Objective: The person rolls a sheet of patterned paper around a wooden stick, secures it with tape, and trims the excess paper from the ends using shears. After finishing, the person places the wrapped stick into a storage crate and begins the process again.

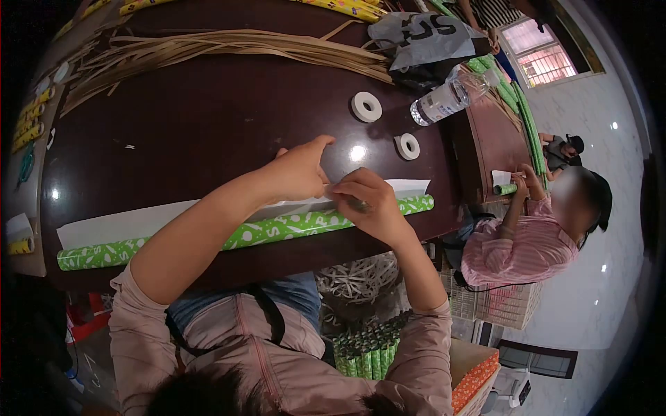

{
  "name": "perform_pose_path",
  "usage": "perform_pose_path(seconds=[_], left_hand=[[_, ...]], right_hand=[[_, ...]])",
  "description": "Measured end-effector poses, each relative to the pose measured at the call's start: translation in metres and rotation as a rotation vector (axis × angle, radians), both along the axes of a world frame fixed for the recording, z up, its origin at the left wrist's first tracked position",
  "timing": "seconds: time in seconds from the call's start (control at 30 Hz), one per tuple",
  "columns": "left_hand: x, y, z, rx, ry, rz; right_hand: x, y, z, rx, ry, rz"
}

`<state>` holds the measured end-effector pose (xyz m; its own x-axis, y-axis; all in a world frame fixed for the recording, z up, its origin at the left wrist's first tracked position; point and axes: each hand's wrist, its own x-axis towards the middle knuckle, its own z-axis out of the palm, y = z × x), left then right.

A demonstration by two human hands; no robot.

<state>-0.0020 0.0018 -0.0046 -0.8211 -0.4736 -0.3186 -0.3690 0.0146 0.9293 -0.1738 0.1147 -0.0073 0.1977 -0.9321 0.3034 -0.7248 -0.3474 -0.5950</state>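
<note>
A long roll of green wrapping paper [257, 233] with white print lies along the near edge of the dark table, its white loose flap [132, 216] showing behind it. Over the roll's middle, my left hand [298, 172] is partly closed, with one digit stretched out and its lower fingertips meeting my right hand's. What those fingertips hold is too small to name. My right hand [372, 206] is closed in a pinch at the same spot, on what looks like a thin pale strip. Two white tape rolls [366, 107] [408, 146] lie beyond my right hand.
A water bottle [447, 98] lies beside a grey plastic bag [423, 41]. Brown paper strips [229, 48] stretch across the table's far side [208, 111]. Yellow rolls [29, 125] lie at left. At right, a person in a pink striped shirt [531, 239] holds a green roll [505, 188].
</note>
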Motion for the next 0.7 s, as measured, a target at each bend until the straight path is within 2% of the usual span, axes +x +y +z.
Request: perform_pose_path(seconds=[0.17,0.3,0.4,0.5,0.57,0.6,0.67,0.7], left_hand=[[0.001,-0.003,0.004,0.080,-0.008,-0.013],[0.002,-0.001,0.007,0.091,0.004,-0.001],[0.002,0.002,0.006,-0.032,-0.029,-0.037],[0.003,0.002,0.005,-0.160,-0.035,-0.054],[0.004,0.002,0.002,-0.097,-0.025,-0.057],[0.004,0.002,0.001,-0.098,-0.025,-0.058],[0.005,0.001,-0.001,-0.089,-0.002,-0.074],[0.004,0.001,0.000,-0.085,-0.006,-0.074]], right_hand=[[-0.002,0.003,0.014,-0.051,0.135,0.122],[-0.005,0.005,0.011,-0.036,0.096,0.130],[-0.006,0.003,0.010,-0.009,0.014,0.032],[-0.008,-0.004,0.012,-0.145,0.114,0.006],[-0.011,-0.003,0.014,0.082,0.162,-0.080],[-0.013,-0.003,0.014,0.080,0.161,-0.081],[-0.015,-0.007,0.014,0.443,-0.188,-0.126],[-0.020,-0.010,0.011,0.446,-0.191,-0.125]])
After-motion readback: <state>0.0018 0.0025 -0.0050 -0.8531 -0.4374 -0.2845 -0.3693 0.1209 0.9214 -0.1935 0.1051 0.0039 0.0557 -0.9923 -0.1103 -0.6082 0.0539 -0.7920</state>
